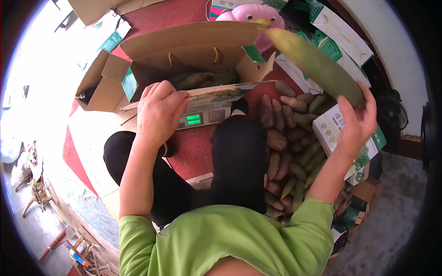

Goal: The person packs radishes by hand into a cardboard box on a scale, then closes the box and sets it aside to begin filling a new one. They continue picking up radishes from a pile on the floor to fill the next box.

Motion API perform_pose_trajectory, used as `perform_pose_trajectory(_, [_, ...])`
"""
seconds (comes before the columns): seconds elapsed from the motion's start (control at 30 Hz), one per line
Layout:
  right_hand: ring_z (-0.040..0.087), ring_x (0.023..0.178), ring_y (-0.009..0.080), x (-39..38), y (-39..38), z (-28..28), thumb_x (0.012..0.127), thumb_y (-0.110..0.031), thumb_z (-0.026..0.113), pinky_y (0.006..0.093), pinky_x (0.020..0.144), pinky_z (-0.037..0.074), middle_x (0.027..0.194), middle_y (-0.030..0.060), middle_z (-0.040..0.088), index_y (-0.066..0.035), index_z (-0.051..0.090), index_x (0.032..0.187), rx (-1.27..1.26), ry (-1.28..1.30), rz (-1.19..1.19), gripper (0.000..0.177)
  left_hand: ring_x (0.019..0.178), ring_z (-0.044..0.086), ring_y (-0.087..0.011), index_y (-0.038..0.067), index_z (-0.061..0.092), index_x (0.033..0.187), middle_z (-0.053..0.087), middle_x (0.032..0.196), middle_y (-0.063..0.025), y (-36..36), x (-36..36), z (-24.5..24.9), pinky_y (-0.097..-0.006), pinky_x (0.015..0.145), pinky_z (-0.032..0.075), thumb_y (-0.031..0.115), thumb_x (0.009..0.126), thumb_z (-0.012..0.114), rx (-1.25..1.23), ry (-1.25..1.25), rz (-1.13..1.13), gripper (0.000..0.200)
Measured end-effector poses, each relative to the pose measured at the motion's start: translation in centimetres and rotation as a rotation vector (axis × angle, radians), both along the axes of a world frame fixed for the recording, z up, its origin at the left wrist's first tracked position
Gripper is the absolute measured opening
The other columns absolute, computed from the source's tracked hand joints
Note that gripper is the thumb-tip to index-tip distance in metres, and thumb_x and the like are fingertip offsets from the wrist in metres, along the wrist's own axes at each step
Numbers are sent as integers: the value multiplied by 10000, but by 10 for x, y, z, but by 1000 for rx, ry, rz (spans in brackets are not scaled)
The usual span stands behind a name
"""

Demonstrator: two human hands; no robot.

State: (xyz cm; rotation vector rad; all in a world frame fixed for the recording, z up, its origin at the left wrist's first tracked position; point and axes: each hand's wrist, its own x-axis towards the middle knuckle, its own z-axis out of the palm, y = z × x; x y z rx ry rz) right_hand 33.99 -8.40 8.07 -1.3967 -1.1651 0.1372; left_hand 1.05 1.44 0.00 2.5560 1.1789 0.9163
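Observation:
My right hand [357, 112] is wrapped round the thick lower end of a long green gourd [317, 64], whose yellowish tip points up and left. My left hand [161, 108] grips the near flap of an open cardboard box [184, 43], its fingers bent over the edge. Inside the box lie several dark green vegetables [198, 79], partly in shadow. A scale with a green lit display [194, 119] shows under the near side of the box.
A pile of brownish and green tubers or gourds [285, 138] lies right of my knees. Beside it stands a white and green printed carton [329, 129]. A pink duck-shaped object [262, 18] is behind the box. Red cloth [189, 158] covers the floor.

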Motion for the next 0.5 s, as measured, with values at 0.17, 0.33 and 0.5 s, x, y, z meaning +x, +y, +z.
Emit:
perform_pose_trajectory(0.17, [594,839,123,-59,51,-15,677,-66,755,257,767,481,948,41,625,-14,623,1006,-107,-16,223,358,758,543,-273,64,657,796,498,734,-59,0,0,-2,-373,736,444,130,741,681,1,-16,12,89])
perform_pose_trajectory(0.33, [591,909,207,-73,100,-67,704,-166,754,316,814,462,980,99,619,-6,600,1053,-177,-262,233,414,779,551,-271,65,666,819,520,757,-56,2,-3,-4,-377,745,444,127,736,685,-18,-9,13,106])
perform_pose_trajectory(0.5, [538,745,120,-48,89,-58,869,-131,615,252,666,434,809,24,572,-27,580,920,-10,-541,10,120,824,568,-253,80,676,923,578,830,-61,2,-4,-3,-370,760,446,130,728,703,17,-4,56,203])
